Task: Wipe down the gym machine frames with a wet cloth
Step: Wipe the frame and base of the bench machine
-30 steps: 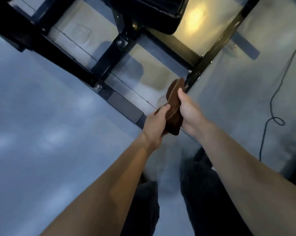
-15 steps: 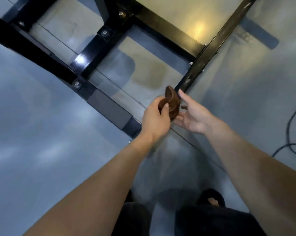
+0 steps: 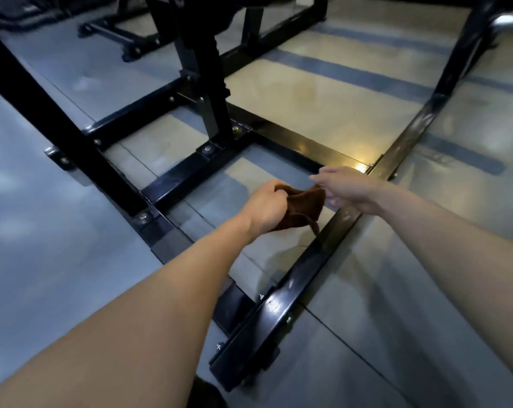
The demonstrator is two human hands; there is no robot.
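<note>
Brown cloth (image 3: 300, 209) bunched in left hand (image 3: 265, 206), tail seemingly hanging down

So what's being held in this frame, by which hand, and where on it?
The left hand grips the brown cloth by its bunched left end. The right hand has straight fingers at the cloth's far edge; whether they touch it cannot be told.

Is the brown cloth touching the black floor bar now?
Cannot tell. In the head view the cloth, gripped by the left hand, overlaps the bar, hiding any gap.
</note>
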